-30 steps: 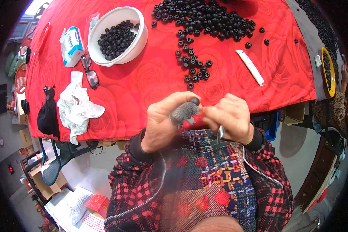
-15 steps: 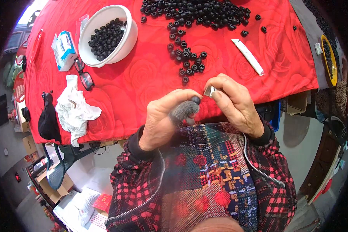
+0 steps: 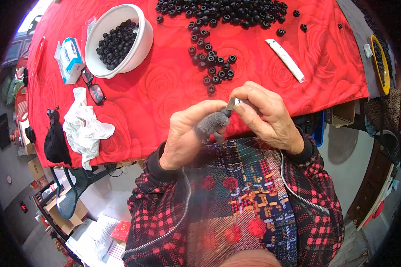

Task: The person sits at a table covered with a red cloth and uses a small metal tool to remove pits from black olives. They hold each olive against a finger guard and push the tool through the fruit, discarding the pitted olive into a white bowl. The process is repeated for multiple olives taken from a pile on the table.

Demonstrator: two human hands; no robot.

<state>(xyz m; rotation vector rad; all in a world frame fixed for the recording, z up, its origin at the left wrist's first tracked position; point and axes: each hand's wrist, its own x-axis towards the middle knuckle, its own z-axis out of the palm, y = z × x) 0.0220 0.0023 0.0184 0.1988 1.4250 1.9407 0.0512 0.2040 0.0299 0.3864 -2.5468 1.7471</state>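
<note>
My left hand (image 3: 181, 132) is closed, pinching a small round black part (image 3: 227, 113) near the front edge of the red-covered table (image 3: 160, 89). A grey fuzzy covering (image 3: 211, 123) wraps one or more of its fingers. Between thumb and forefinger, my right hand (image 3: 272, 116) grips a short flat metal blade (image 3: 230, 104) with something white at its held end. The blade's tip meets the top of the black part, or lies just over it. Beyond my hands, several loose black parts (image 3: 214, 70) trail from a large heap (image 3: 236, 11) of the same kind.
A white bowl (image 3: 143, 46) of black parts stands at the far left. Near it lie a blue-white packet (image 3: 70, 60), glasses (image 3: 95, 91), a white cloth (image 3: 87, 127) and a black cloth item (image 3: 55, 142). A slim white packet (image 3: 285, 61) lies right; a yellow-rimmed container (image 3: 386, 80) sits beyond.
My right hand has moved a little left, bringing the blade from beside the black part to its top. My left hand keeps its pinch. The whole view has shifted slightly.
</note>
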